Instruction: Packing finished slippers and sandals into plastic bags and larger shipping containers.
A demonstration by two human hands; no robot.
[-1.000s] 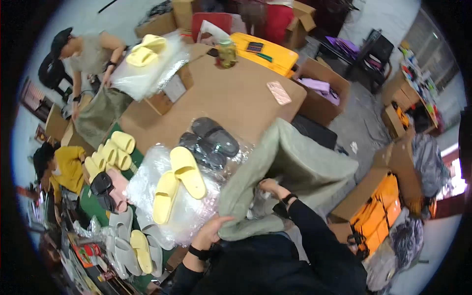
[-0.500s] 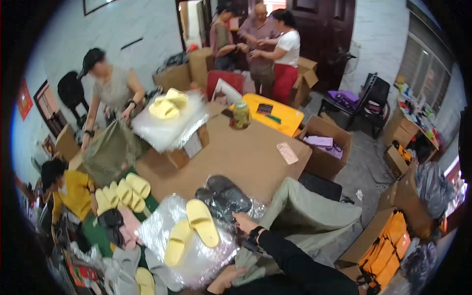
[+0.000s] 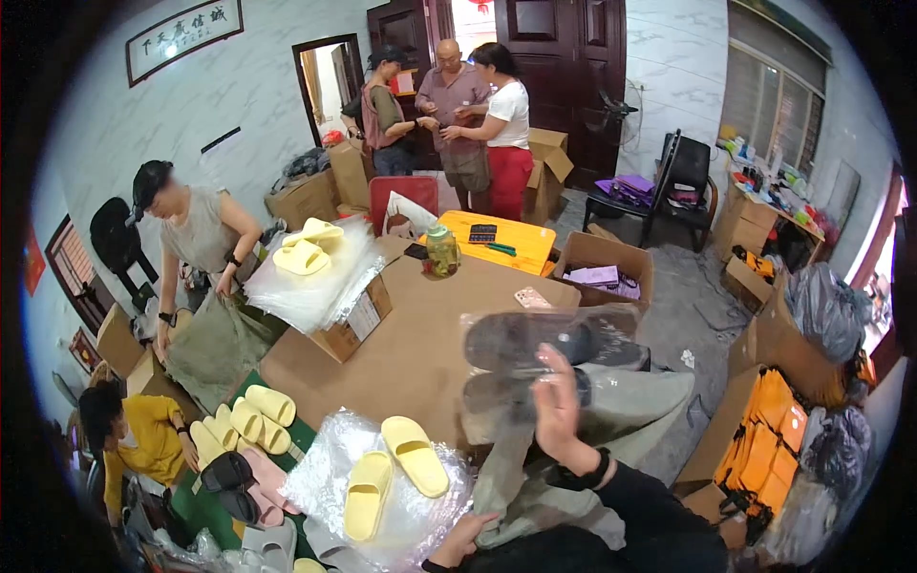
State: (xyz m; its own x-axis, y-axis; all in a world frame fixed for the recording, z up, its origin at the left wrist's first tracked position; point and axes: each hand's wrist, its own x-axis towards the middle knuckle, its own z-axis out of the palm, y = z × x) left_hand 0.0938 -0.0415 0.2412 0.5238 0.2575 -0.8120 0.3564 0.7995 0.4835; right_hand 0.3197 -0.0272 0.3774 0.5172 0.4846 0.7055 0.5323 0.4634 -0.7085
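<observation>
We see a clear plastic bag [image 3: 544, 358] with dark slippers raised in our right hand [image 3: 559, 411]. Our left hand [image 3: 465, 537] touches a grey-green sack [image 3: 573, 449]. Clear bags [image 3: 377, 482] under yellow slippers lie near it. A brown carton [image 3: 355, 320] with a white label sits on the counter [image 3: 420, 334]. A framed sign [image 3: 183, 36] hangs on the wall. Orange packages [image 3: 769, 435] sit at the right.

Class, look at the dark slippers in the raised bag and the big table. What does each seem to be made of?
Dark slippers: probably soft matte foam or rubber, thick and moulded. Their bag: thin clear glossy plastic film, held by the right hand. Table: apparently brown cardboard, flat and dull.
</observation>
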